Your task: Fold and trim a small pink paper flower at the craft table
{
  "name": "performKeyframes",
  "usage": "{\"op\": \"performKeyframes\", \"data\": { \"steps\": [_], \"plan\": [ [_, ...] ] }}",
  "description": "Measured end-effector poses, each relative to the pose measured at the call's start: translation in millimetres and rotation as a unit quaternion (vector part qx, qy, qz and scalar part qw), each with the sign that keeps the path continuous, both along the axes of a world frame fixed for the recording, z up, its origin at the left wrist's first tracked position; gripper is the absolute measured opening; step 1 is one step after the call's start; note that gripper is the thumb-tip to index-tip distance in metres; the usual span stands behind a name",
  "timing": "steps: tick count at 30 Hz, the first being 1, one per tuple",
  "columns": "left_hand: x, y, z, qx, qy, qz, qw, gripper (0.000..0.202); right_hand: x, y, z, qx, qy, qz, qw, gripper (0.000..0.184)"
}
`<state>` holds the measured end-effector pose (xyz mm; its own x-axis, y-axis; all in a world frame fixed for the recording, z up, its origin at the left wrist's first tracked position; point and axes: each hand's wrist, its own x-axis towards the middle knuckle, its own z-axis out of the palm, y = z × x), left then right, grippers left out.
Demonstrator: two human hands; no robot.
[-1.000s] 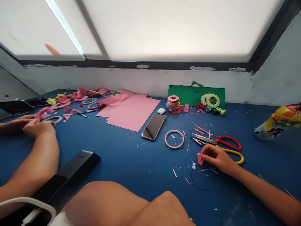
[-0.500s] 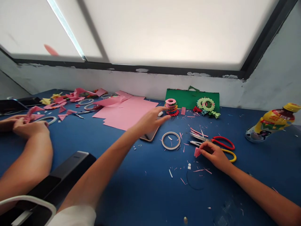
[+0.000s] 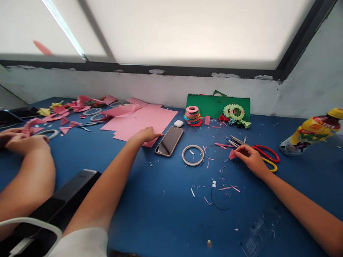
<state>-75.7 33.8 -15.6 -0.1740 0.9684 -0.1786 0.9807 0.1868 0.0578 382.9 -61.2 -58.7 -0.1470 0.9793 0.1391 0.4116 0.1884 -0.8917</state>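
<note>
My left hand [image 3: 146, 135] lies at the right front edge of large pink paper sheets [image 3: 135, 123], its thumb stretched toward a phone [image 3: 169, 141]; its other fingers are partly hidden. My right hand [image 3: 252, 159] pinches a small folded piece of pink paper [image 3: 232, 154] between thumb and fingertips. Scissors with red and yellow handles [image 3: 268, 152] lie behind and beside that hand, partly covered by it. Left of it are a roll of tape [image 3: 193, 155] and thin pink paper strips [image 3: 224, 145].
A stack of scalloped paper rings [image 3: 193, 116], a white case [image 3: 178, 123] and a green card [image 3: 206, 101] with paper flowers stand at the back. A bottle [image 3: 308, 134] is at right. Another person's hands [image 3: 26, 141] hold pink paper at left, near a black box [image 3: 72, 192].
My left hand has moved left and down from beside the ring stack to the pink sheets, uncovering the phone and white case. My right hand and the scissors have shifted right.
</note>
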Motion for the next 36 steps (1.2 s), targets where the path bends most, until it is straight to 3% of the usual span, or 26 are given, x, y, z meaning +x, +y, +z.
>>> {"op": "performKeyframes", "data": {
  "steps": [3, 7, 10, 17, 23, 25, 27, 30, 33, 36],
  "plan": [
    [1.9, 0.3, 1.6, -0.02, 0.001, 0.012, 1.0, 0.071, 0.2, 0.1, -1.1, -0.001, -0.007, 0.005, 1.0, 0.03],
    [2.6, -2.4, 8.6, -0.039, -0.009, 0.008, 0.999, 0.037, 0.9, -0.1, -3.3, 0.01, -0.027, 0.0, 1.0, 0.031],
    [2.3, -6.3, 14.6, -0.023, -0.003, 0.024, 0.999, 0.032, 1.1, 0.1, -3.8, 0.02, -0.045, -0.003, 0.999, 0.032],
    [9.7, -20.9, 36.5, 0.1, 0.058, 0.104, 0.988, 0.026, 1.2, 3.9, -0.9, 0.031, -0.052, -0.021, 0.998, 0.033],
    [48.2, -47.5, 73.3, 0.234, 0.095, 0.082, 0.964, 0.035, 18.6, 18.5, -4.8, 0.042, -0.066, -0.063, 0.995, 0.031],
    [71.2, -62.8, 82.5, 0.265, 0.1, 0.054, 0.958, 0.035, 23.1, 21.4, -5.1, 0.048, -0.066, -0.073, 0.994, 0.029],
    [97.5, -82.0, 87.5, 0.331, 0.091, -0.028, 0.939, 0.033, 25.2, 22.6, -5.1, 0.058, -0.072, -0.072, 0.993, 0.028],
    [137.5, -115.6, 85.5, 0.373, 0.038, -0.163, 0.913, 0.028, 25.5, 23.3, -6.5, 0.077, -0.095, -0.074, 0.99, 0.026],
    [170.1, -148.3, 73.2, 0.335, 0.023, -0.318, 0.887, 0.023, 24.6, 24.8, -9.3, 0.112, -0.102, -0.091, 0.984, 0.026],
    [191.4, -171.2, 54.1, 0.272, 0.031, -0.453, 0.848, 0.037, 23.2, 25.8, -10.6, 0.147, -0.09, -0.093, 0.981, 0.028]
  ]
}}
